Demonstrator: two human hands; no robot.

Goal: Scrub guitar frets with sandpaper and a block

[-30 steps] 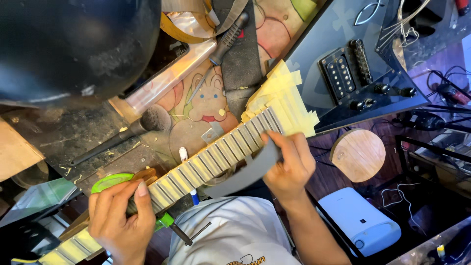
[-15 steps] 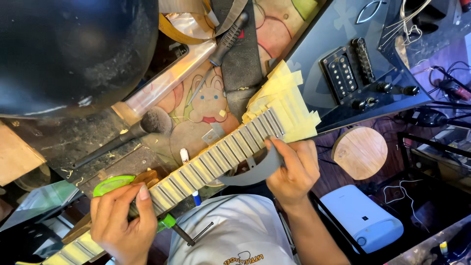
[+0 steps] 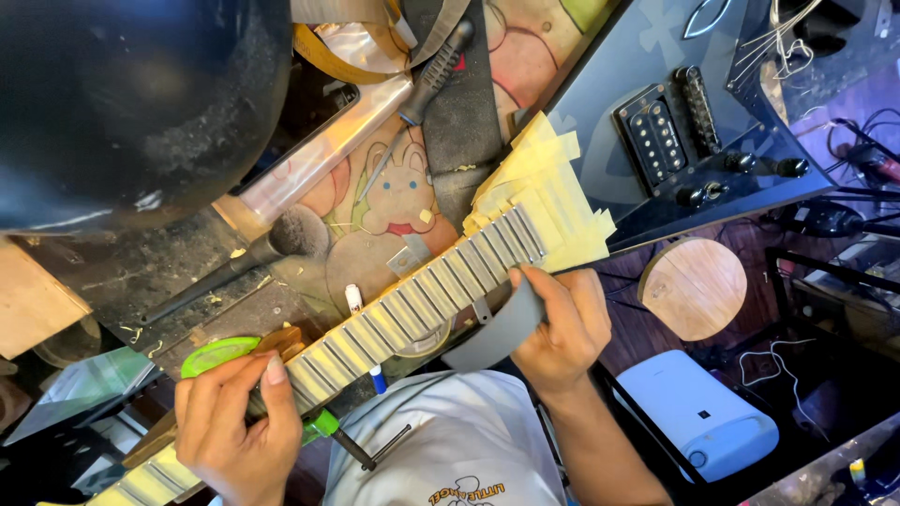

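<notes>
A person's left hand [image 3: 234,426] wraps around the taped guitar neck [image 3: 394,319] at about 7 o'clock, thumb pressed on the fretboard, while the right hand [image 3: 562,328], just right of centre, pinches one end of a curved grey sanding strip [image 3: 492,333] whose free end droops below the neck's edge. The neck runs diagonally from 7 o'clock towards 1 o'clock, its frets bare between strips of yellow masking tape [image 3: 544,187], meeting the dark guitar body [image 3: 675,103] with its pickups at 1 o'clock. A green tape roll [image 3: 216,354] lies on the cluttered desk [image 3: 131,272] just above the left hand, with a soft brush [image 3: 262,248] at 10 o'clock and a screwdriver [image 3: 427,84] at 12 o'clock. Compared with half a second earlier, the right hand has slid slightly up the neck towards the body. A large dark rounded object [image 3: 131,103] blocks the upper left corner; the neck's lower end is cut off by the frame
</notes>
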